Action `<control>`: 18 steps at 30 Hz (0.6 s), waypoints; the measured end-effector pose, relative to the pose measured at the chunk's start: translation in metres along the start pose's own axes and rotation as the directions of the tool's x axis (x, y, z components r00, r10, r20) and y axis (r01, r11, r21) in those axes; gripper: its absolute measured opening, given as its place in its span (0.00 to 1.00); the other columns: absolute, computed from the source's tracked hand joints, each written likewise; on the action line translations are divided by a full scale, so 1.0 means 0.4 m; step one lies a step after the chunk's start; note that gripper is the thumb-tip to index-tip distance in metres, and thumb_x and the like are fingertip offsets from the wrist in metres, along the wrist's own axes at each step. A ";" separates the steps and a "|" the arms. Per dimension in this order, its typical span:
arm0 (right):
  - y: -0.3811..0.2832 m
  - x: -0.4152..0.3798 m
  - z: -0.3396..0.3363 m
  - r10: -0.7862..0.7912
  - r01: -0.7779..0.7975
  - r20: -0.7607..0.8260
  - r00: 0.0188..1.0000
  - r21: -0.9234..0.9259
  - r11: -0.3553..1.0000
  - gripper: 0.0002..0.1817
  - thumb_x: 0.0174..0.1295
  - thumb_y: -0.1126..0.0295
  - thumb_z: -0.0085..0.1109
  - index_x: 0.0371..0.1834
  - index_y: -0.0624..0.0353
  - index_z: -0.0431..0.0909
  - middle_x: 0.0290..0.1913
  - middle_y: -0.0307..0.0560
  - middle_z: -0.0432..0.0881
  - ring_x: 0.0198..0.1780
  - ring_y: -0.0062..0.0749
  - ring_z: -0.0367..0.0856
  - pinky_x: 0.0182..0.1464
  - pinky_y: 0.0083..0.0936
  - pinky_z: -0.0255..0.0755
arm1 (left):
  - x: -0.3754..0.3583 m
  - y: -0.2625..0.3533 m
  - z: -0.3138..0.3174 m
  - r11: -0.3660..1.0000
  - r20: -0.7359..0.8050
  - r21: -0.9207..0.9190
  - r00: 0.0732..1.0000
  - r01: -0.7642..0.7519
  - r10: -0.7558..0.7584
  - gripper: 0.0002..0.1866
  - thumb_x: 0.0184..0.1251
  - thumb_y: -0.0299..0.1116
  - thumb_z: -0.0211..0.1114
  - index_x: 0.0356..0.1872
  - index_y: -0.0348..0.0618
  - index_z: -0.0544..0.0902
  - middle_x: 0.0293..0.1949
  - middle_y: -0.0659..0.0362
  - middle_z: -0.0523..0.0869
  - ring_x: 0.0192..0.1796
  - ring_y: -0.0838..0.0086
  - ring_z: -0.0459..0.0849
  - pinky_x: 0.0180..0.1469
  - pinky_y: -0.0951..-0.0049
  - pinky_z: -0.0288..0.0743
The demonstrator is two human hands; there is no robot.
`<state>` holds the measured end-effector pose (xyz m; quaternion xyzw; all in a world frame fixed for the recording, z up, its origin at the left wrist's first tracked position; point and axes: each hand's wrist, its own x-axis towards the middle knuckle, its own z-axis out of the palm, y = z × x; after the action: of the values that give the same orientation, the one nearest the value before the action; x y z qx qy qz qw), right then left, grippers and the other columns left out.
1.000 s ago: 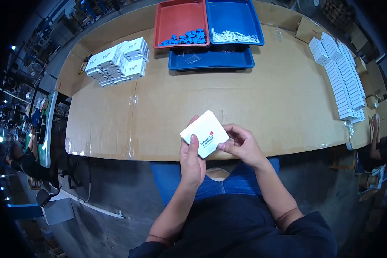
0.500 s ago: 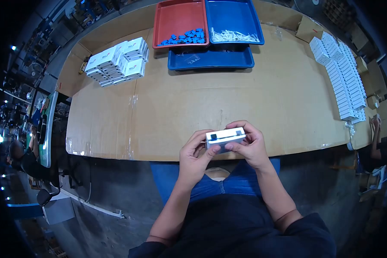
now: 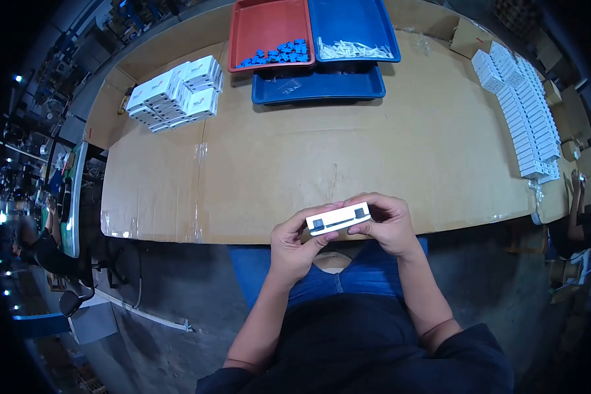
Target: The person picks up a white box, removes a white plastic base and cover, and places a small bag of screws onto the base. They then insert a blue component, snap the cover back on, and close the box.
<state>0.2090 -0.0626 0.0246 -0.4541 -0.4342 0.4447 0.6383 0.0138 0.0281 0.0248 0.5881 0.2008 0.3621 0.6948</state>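
A small white box-shaped case [image 3: 339,217] with a dark slot and two dark corner pieces on its side is held up above the table's near edge. My left hand [image 3: 295,244] grips its left end, thumb below and fingers behind. Around the right end, my right hand [image 3: 387,224] is closed in the same way. The case tilts slightly, its right end higher. Its back and underside are hidden from me.
Stacked white cases [image 3: 174,95] stand at the table's left; long rows of them [image 3: 526,125] line the right. At the back, a red tray [image 3: 269,29] holds blue pieces, a blue tray [image 3: 354,23] white sticks, and another blue tray [image 3: 318,92] sits in front. Other people work at both sides.
Both hands have turned the case, so its slotted side faces me more and its lower face no longer shows. The view has shifted slightly.
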 end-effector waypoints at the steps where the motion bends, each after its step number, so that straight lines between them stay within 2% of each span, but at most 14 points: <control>1: 0.000 -0.001 0.000 0.008 -0.008 -0.008 1.000 0.002 1.000 0.21 0.57 0.79 0.79 0.55 0.66 0.86 0.52 0.47 0.91 0.57 0.30 0.87 0.65 0.30 0.78 | -0.001 0.003 0.001 1.000 -0.007 -0.015 1.000 0.025 -0.025 0.21 0.67 0.21 0.76 0.60 0.33 0.84 0.61 0.47 0.89 0.63 0.68 0.87 0.68 0.68 0.79; 2: 0.001 0.000 0.001 0.017 -0.017 -0.015 1.000 0.005 1.000 0.21 0.56 0.79 0.79 0.55 0.66 0.87 0.52 0.47 0.91 0.57 0.30 0.87 0.65 0.30 0.78 | -0.002 0.005 0.001 0.998 -0.015 -0.029 0.999 0.050 -0.051 0.21 0.66 0.21 0.76 0.60 0.35 0.85 0.60 0.50 0.90 0.64 0.68 0.86 0.69 0.67 0.78; 5: 0.002 0.002 0.001 0.009 -0.009 -0.008 1.000 -0.002 1.000 0.22 0.56 0.80 0.79 0.55 0.65 0.87 0.52 0.47 0.91 0.57 0.30 0.87 0.65 0.30 0.78 | 0.002 0.003 0.000 1.000 -0.010 -0.027 1.000 0.016 -0.016 0.21 0.66 0.20 0.75 0.60 0.35 0.85 0.60 0.49 0.90 0.64 0.68 0.86 0.69 0.67 0.78; 12: -0.004 -0.002 0.009 0.017 -0.017 -0.010 1.000 -0.040 0.999 0.21 0.56 0.79 0.80 0.54 0.65 0.87 0.51 0.46 0.91 0.56 0.28 0.87 0.63 0.28 0.78 | -0.010 -0.002 -0.002 0.996 -0.031 -0.068 0.997 0.065 -0.067 0.20 0.67 0.21 0.75 0.60 0.34 0.85 0.60 0.48 0.89 0.64 0.67 0.86 0.69 0.66 0.78; 14: 0.000 0.000 0.007 -0.018 0.018 -0.005 1.000 -0.063 0.998 0.20 0.56 0.79 0.80 0.53 0.65 0.87 0.51 0.46 0.91 0.55 0.28 0.88 0.62 0.28 0.79 | -0.006 -0.007 -0.005 0.999 -0.015 -0.042 1.000 0.010 -0.011 0.19 0.70 0.26 0.75 0.59 0.32 0.84 0.62 0.45 0.88 0.62 0.69 0.87 0.64 0.71 0.81; 18: 0.003 0.005 0.007 -0.075 0.075 0.007 0.997 -0.105 0.992 0.18 0.57 0.79 0.79 0.51 0.65 0.88 0.50 0.47 0.91 0.54 0.28 0.88 0.61 0.28 0.79 | -0.002 -0.006 -0.007 1.000 -0.007 -0.015 1.000 -0.019 0.019 0.19 0.69 0.26 0.75 0.59 0.33 0.84 0.60 0.46 0.89 0.61 0.69 0.87 0.64 0.71 0.81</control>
<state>0.2065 -0.0597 0.0243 -0.4696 -0.4748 0.3978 0.6291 0.0118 0.0292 0.0218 0.5833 0.1948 0.3723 0.6951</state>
